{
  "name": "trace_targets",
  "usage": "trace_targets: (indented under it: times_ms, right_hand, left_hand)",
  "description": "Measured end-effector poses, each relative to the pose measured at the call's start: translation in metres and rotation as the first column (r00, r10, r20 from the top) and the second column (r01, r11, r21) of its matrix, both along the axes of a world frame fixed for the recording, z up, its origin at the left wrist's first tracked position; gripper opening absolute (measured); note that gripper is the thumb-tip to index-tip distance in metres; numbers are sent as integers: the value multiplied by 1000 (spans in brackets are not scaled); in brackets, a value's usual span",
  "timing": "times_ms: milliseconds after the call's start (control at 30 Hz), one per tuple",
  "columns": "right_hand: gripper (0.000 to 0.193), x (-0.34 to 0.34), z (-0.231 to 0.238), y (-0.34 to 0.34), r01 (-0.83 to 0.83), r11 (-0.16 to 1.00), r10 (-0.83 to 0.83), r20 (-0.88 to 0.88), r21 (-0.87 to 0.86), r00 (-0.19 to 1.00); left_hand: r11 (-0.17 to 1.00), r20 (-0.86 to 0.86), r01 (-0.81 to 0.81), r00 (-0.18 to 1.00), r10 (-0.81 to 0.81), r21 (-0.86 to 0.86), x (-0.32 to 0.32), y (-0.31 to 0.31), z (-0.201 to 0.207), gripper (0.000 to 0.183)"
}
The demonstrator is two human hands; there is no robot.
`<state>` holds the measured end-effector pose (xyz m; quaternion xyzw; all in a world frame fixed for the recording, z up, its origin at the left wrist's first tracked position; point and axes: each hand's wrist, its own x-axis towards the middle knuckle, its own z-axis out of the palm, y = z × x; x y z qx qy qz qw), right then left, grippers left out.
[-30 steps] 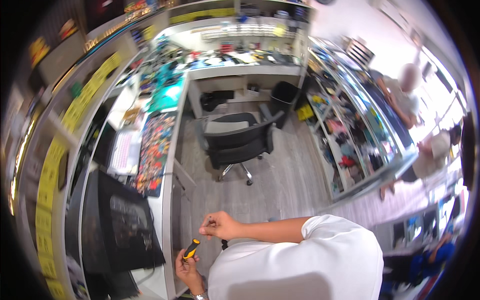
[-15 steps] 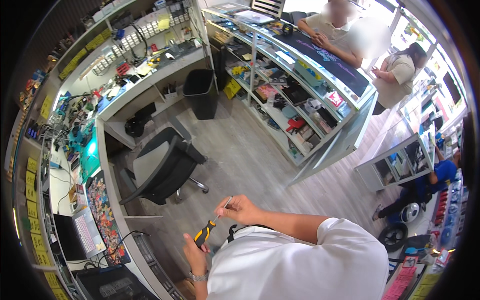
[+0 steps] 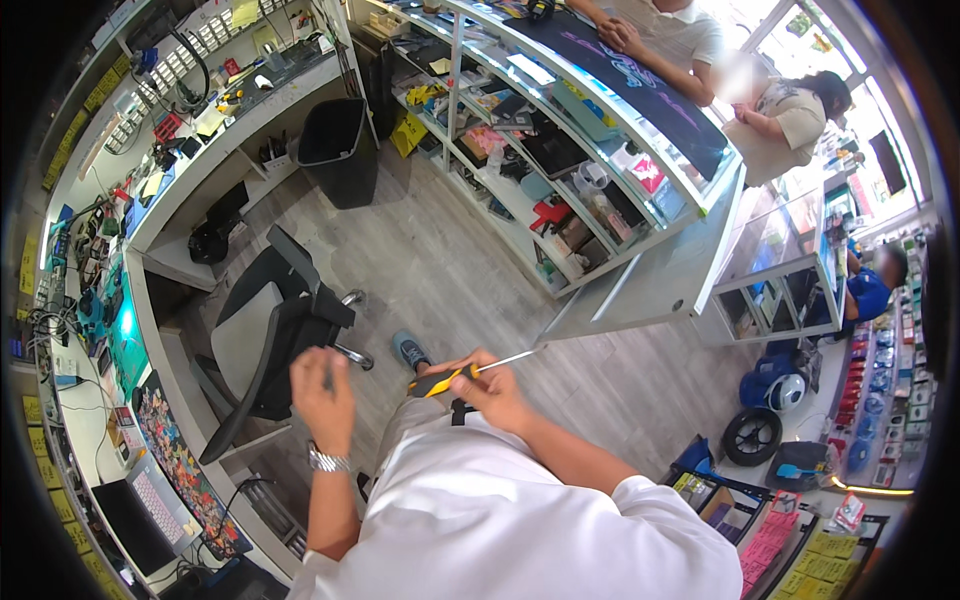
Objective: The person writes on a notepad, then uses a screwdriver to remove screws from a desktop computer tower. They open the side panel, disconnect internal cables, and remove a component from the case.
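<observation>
A screwdriver (image 3: 436, 382) with a black and yellow handle is gripped by my right hand (image 3: 496, 396) in front of my waist. Its thin metal shaft points away to the right, over the floor. My left hand (image 3: 322, 402), with a silver watch (image 3: 328, 460) at the wrist, is raised on the left, apart from the screwdriver. Its fingers are loosely bent and a little blurred, with a gap between them and nothing visible held there.
An office chair (image 3: 270, 340) stands ahead to the left, a black bin (image 3: 338, 160) beyond it. A cluttered workbench (image 3: 150, 225) curves along the left. Two people stand past the glass display counter (image 3: 575, 215); another person in blue (image 3: 870, 300) is at the far right.
The screwdriver's handle has passed from my left hand to my right, which earlier held its shaft. My left hand has moved away, up and left. The view has shifted, showing my shoe.
</observation>
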<state>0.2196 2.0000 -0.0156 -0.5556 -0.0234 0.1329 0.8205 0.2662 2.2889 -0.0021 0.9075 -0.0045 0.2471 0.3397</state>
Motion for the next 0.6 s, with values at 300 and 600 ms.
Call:
trace_targets:
  times_ms: [300,600]
  right_hand:
    - [16,171,-2,16,469,856,-371,-373,217,851]
    - [28,354,13,110,227,960,-160,-343,164,926]
  left_hand:
    - [745,-71,-389,862,502,542,163,74,-31,43]
    - [892,-357,-306,835,419,333,238,116,-12,25]
